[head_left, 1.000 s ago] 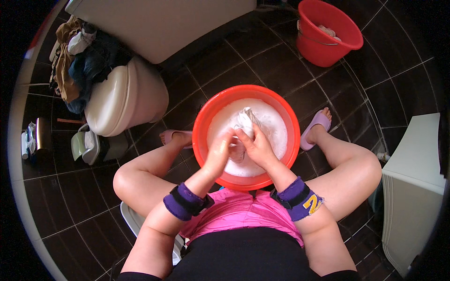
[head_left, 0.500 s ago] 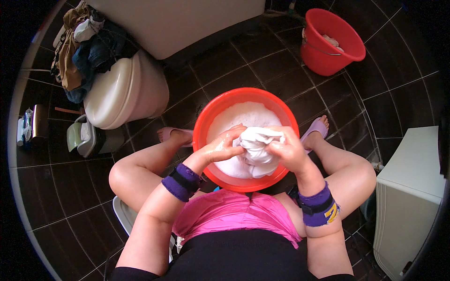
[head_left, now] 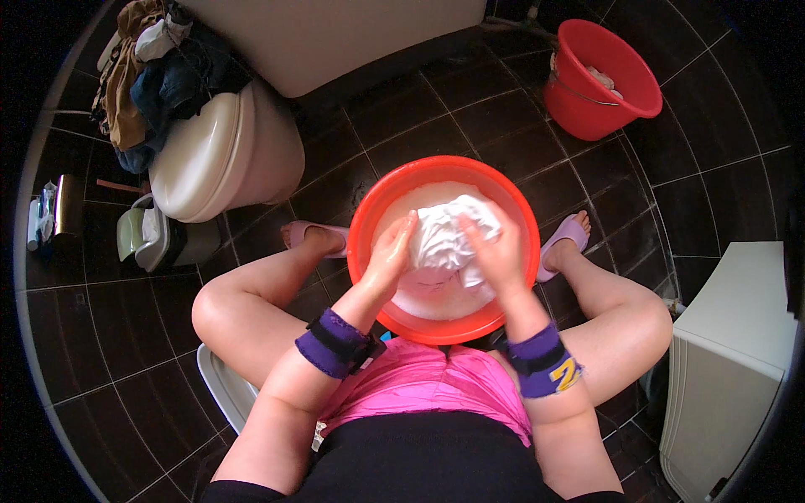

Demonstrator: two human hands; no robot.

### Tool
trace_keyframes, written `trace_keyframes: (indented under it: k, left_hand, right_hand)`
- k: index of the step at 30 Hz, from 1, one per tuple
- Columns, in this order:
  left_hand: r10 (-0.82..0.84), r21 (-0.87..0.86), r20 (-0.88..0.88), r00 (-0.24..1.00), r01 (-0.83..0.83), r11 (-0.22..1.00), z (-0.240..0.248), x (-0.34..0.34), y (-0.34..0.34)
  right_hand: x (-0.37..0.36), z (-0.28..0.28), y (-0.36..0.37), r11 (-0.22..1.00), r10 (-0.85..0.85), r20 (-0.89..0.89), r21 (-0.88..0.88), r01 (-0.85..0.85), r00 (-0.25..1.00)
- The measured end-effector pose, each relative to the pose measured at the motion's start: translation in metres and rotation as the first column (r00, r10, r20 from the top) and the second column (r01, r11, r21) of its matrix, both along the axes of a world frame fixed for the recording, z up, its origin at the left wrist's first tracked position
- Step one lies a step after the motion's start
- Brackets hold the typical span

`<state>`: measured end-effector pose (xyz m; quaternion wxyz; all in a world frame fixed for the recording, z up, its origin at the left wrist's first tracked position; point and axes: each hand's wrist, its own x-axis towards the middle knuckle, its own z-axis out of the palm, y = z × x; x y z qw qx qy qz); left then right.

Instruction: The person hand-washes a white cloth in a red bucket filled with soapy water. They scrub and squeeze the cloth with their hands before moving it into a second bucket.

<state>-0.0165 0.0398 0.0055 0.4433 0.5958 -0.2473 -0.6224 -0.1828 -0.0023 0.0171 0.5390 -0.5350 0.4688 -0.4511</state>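
A wet white cloth (head_left: 444, 237), creased and bunched, is between my two hands above a red-orange plastic basin (head_left: 360, 243). White suds (head_left: 432, 307) fill the basin below it. My left hand (head_left: 392, 251) grips the cloth's left edge, fingers pointing up along it and wet with foam. On the other side, my right hand (head_left: 496, 256) has its thumb over the cloth and the rest of its fingers partly hidden behind; motion smears it a little. A loose end of the cloth hangs below the right hand toward the suds.
A red bucket (head_left: 574, 101) with pale cloth inside stands at the far right. At left are a toilet (head_left: 201, 159) with clothes (head_left: 159, 84) piled on it and a small bin (head_left: 180, 243). A white cabinet (head_left: 729, 352) stands at right. Dark tiles cover the floor.
My hands have moved apart, and the cloth, bunched tightly before, is now spread wider between them. My left hand has shifted slightly left and turned upright.
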Motion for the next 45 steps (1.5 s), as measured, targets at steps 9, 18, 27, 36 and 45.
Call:
trace_keyframes:
  k: [9, 18, 27, 36, 45]
  left_hand:
    - [0.304, 0.173, -0.296, 0.905, -0.262, 0.949, -0.005, -0.041, 0.009]
    - [0.354, 0.179, -0.529, 0.771, -0.306, 0.935, -0.021, -0.038, 0.010]
    - [0.235, 0.212, -0.317, 0.919, -0.173, 0.962, -0.020, -0.038, 0.014]
    - [-0.182, 0.044, -0.037, 0.983, 0.184, 0.982, -0.009, 0.011, 0.015]
    - [-0.345, -0.058, 0.156, 0.926, 0.357, 0.932, -0.018, 0.028, 0.015]
  right_hand:
    - [0.039, 0.002, 0.012, 0.935, -0.174, -0.566, -0.351, -0.045, 0.806]
    - [0.043, 0.006, 0.016, 0.907, -0.162, -0.524, -0.413, -0.084, 0.836]
    - [0.040, 0.000, 0.013, 0.943, -0.114, -0.523, -0.325, -0.074, 0.845]
    - [-0.018, -0.023, -0.016, 0.976, -0.021, -0.065, 0.215, 0.035, 0.998]
    - [-0.028, -0.025, -0.016, 0.906, -0.072, 0.193, 0.423, -0.017, 0.978]
